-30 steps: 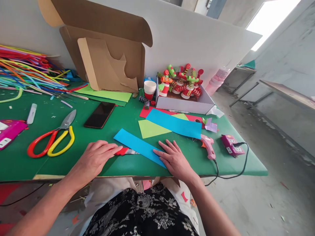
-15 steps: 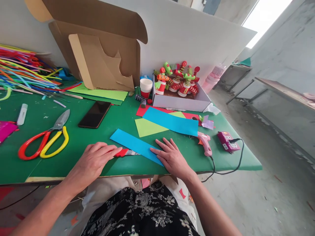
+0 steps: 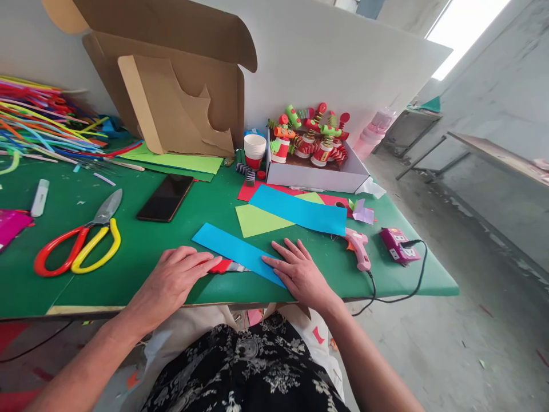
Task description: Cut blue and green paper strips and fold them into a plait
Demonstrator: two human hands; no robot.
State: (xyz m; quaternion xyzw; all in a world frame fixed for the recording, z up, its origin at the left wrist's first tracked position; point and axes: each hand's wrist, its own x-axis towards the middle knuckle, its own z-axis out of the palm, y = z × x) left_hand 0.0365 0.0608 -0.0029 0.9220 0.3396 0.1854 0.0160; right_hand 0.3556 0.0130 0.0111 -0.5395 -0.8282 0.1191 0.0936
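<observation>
A blue paper strip (image 3: 231,247) lies at a slant on the green table top in front of me. My left hand (image 3: 175,273) is closed round a red utility knife (image 3: 221,265), whose metal blade runs under the strip's near edge. Flat on the right end of that strip rests my right hand (image 3: 302,269), fingers spread. Beyond it are a wider blue paper piece (image 3: 300,209), a light green paper (image 3: 259,221) and a red paper (image 3: 246,191), overlapping one another.
Left are scissors (image 3: 92,237), a phone (image 3: 166,198), a glue stick (image 3: 40,198) and pipe cleaners (image 3: 43,129). A cardboard box (image 3: 184,109), paper cups (image 3: 254,150) and a white box (image 3: 317,179) of paper figures stand behind. A pink glue gun (image 3: 359,249) lies right, its cord hanging off the edge.
My left hand has slid a little to the right with the utility knife, its blade reaching further under the blue strip. The right hand stays almost still.
</observation>
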